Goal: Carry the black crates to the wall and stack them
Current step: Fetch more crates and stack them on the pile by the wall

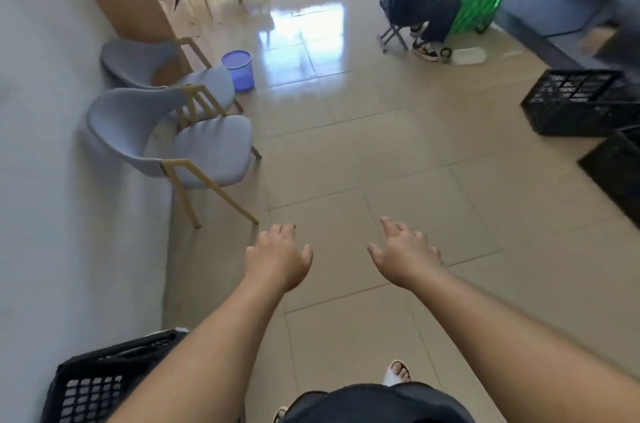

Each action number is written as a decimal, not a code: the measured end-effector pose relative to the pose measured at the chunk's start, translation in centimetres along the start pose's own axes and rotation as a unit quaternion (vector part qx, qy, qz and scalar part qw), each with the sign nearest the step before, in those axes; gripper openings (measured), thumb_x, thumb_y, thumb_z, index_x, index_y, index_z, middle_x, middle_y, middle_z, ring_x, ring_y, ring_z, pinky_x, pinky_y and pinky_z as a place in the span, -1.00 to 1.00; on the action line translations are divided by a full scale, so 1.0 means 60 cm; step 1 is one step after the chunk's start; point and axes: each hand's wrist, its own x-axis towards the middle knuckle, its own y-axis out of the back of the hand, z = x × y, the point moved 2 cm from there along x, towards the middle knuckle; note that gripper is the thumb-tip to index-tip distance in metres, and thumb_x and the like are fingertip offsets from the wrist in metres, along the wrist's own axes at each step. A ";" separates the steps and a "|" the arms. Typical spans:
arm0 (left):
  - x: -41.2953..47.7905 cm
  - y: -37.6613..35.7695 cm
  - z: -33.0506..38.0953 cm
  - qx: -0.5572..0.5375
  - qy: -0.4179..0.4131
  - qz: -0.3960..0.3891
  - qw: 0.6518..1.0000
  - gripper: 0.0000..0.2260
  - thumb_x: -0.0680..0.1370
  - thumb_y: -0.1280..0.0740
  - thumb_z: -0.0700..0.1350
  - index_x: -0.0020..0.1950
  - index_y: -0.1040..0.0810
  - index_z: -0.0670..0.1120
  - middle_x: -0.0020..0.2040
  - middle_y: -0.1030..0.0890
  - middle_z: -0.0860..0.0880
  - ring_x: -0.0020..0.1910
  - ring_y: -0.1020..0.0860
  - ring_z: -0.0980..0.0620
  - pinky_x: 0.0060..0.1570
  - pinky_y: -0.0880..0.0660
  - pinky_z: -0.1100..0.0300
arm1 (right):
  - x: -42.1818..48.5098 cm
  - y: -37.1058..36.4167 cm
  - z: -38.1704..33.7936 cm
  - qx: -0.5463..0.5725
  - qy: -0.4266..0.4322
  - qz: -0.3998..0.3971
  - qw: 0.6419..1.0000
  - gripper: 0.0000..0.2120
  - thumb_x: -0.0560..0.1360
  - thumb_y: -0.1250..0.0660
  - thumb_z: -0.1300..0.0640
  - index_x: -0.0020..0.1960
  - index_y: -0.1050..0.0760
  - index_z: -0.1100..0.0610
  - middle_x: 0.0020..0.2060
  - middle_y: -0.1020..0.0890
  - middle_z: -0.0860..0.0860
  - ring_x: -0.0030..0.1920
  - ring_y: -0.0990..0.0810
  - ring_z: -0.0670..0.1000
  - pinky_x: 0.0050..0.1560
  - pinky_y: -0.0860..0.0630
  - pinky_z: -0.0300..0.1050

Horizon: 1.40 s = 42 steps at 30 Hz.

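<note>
Reaching out empty with fingers loosely spread, the left hand (277,261) and right hand (407,254) hold nothing, one crate (104,377) sits by the wall (41,145), others (575,102) wait far right, and the glossy floor (346,159) could cause a slip.

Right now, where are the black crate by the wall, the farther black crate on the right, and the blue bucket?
black crate by the wall (90,390): head view, its latticed side.
farther black crate on the right (568,118): head view, its front wall.
blue bucket (240,76): head view, its outer wall.
</note>
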 end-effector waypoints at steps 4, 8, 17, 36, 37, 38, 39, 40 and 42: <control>0.043 0.002 0.215 0.033 -0.079 -0.006 0.996 -0.42 0.64 -0.13 0.21 0.61 -0.23 0.00 0.56 -0.34 -0.05 0.52 -0.31 -0.10 0.37 -0.34 -0.09 | 0.026 0.073 0.181 0.050 -0.070 0.029 0.996 -0.36 0.65 -0.10 -0.22 0.65 -0.06 -0.03 0.59 -0.25 0.03 0.52 -0.27 0.19 0.40 -0.33 0.18; 0.069 0.005 0.391 0.058 -0.162 -0.004 0.985 -0.46 0.65 -0.12 0.21 0.59 -0.24 0.02 0.56 -0.34 -0.01 0.51 -0.32 -0.08 0.35 -0.35 -0.08 | 0.045 0.131 0.329 0.087 -0.142 0.044 0.985 -0.35 0.65 -0.11 -0.23 0.65 -0.06 -0.04 0.60 -0.24 0.03 0.54 -0.25 0.18 0.41 -0.34 0.16; 0.191 0.005 0.672 0.108 -0.265 -0.033 0.957 -0.45 0.64 -0.14 0.21 0.59 -0.24 0.02 0.53 -0.34 -0.04 0.51 -0.32 -0.11 0.34 -0.33 -0.08 | 0.131 0.230 0.543 0.152 -0.251 0.061 0.954 -0.38 0.65 -0.10 -0.22 0.63 -0.08 -0.02 0.58 -0.24 0.08 0.52 -0.26 0.22 0.39 -0.35 0.20; 0.491 0.018 1.282 0.226 -0.485 -0.081 0.841 -0.47 0.64 -0.14 0.19 0.57 -0.27 0.02 0.49 -0.40 -0.04 0.46 -0.37 -0.11 0.29 -0.37 -0.08 | 0.340 0.449 0.898 0.278 -0.474 0.132 0.825 -0.52 0.65 -0.13 -0.10 0.52 -0.24 0.02 0.45 -0.39 0.10 0.41 -0.37 0.21 0.27 -0.38 0.14; 0.496 0.011 1.320 0.230 -0.494 -0.080 0.835 -0.47 0.64 -0.14 0.19 0.57 -0.28 0.02 0.49 -0.40 -0.04 0.45 -0.37 -0.11 0.28 -0.37 -0.08 | 0.348 0.456 0.927 0.283 -0.480 0.134 0.820 -0.53 0.65 -0.12 -0.09 0.51 -0.24 0.02 0.44 -0.39 0.09 0.39 -0.37 0.21 0.25 -0.38 0.14; 0.500 0.004 1.359 0.234 -0.501 -0.079 0.829 -0.48 0.64 -0.14 0.19 0.56 -0.29 0.02 0.48 -0.41 -0.04 0.45 -0.37 -0.11 0.28 -0.37 -0.09 | 0.358 0.463 0.957 0.286 -0.485 0.135 0.815 -0.53 0.65 -0.12 -0.08 0.51 -0.24 0.02 0.43 -0.40 0.09 0.39 -0.38 0.20 0.25 -0.39 0.13; 0.502 -0.002 1.398 0.236 -0.507 -0.079 0.825 -0.49 0.64 -0.15 0.18 0.56 -0.29 0.01 0.48 -0.40 -0.04 0.44 -0.37 -0.11 0.27 -0.37 -0.09 | 0.368 0.471 0.989 0.289 -0.490 0.136 0.811 -0.54 0.65 -0.12 -0.08 0.51 -0.24 0.01 0.43 -0.40 0.09 0.38 -0.38 0.20 0.25 -0.39 0.13; 0.505 -0.008 1.437 0.239 -0.512 -0.079 0.821 -0.49 0.64 -0.15 0.18 0.55 -0.29 0.01 0.48 -0.40 -0.04 0.44 -0.37 -0.12 0.27 -0.37 -0.08 | 0.379 0.481 1.022 0.292 -0.494 0.138 0.807 -0.54 0.65 -0.11 -0.09 0.51 -0.24 0.01 0.43 -0.40 0.09 0.38 -0.38 0.20 0.25 -0.39 0.13; 0.509 -0.016 1.513 0.243 -0.515 -0.079 0.818 -0.48 0.64 -0.15 0.17 0.56 -0.28 0.01 0.49 -0.40 -0.05 0.44 -0.38 -0.12 0.27 -0.38 -0.09 | 0.400 0.509 1.088 0.296 -0.497 0.141 0.804 -0.54 0.65 -0.11 -0.10 0.51 -0.24 0.01 0.43 -0.40 0.09 0.39 -0.38 0.20 0.25 -0.39 0.14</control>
